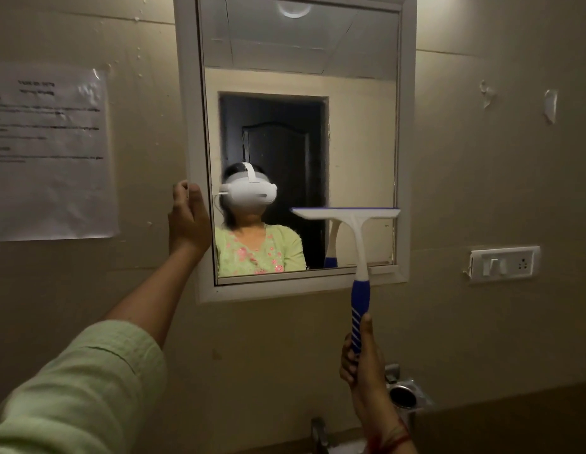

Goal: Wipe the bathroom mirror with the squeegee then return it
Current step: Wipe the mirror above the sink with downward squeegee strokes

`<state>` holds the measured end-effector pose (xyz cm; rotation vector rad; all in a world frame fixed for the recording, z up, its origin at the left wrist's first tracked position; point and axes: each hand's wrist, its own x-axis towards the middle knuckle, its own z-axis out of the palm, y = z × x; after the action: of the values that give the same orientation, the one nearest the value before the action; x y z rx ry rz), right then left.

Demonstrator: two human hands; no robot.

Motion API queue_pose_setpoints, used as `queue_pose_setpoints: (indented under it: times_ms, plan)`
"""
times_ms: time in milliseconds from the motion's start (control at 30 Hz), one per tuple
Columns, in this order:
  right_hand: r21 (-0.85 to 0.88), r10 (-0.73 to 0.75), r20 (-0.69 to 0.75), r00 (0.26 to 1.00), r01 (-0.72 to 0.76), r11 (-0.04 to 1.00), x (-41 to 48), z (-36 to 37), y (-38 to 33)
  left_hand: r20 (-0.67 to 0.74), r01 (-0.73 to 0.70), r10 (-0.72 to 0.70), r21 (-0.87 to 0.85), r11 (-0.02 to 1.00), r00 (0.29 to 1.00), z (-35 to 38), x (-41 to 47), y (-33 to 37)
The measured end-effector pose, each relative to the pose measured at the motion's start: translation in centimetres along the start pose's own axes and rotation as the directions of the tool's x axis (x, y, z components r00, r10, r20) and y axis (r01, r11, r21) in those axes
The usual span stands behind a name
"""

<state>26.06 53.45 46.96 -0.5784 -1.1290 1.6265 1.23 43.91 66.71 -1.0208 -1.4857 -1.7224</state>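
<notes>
A white-framed mirror [367,126] hangs on the beige wall straight ahead. My left hand [188,221] grips the frame's left edge about two thirds of the way down. My right hand [362,358] is closed around the blue striped handle of a white squeegee [358,244]. The squeegee stands upright, and its wide blade lies level against the glass in the lower right part of the mirror, touching the right frame edge. The mirror reflects a person in a green top wearing a white headset.
A printed paper notice [49,152] is taped to the wall at the left. A white switch and socket plate [504,264] sits right of the mirror. Below are a metal holder [404,393] and a tap [319,432].
</notes>
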Motion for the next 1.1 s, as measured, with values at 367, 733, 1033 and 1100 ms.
queue_pose_setpoints:
  times_ms: [367,733,1033,1100]
  plan:
    - [-0.015,0.064,0.008,0.998,-0.063,0.998,-0.6,-1.0,0.8,-0.026,-0.005,0.005,0.001,1.0,1.0,0.1,0.0,-0.1]
    - [0.002,0.142,-0.021,0.99,-0.142,0.99,-2.0,-2.3,3.5,-0.021,-0.002,0.002,-0.003,1.0,1.0,0.1,-0.1,0.0]
    - [-0.019,0.044,0.009,0.999,-0.044,0.999,-0.6,-1.2,1.1,-0.036,-0.005,0.005,-0.008,1.0,0.999,0.2,0.0,0.0]
    - [-0.046,0.062,-0.02,0.998,-0.063,0.997,-1.0,-2.0,1.9,-0.03,0.001,-0.002,-0.012,1.0,1.0,0.2,0.0,-0.1]
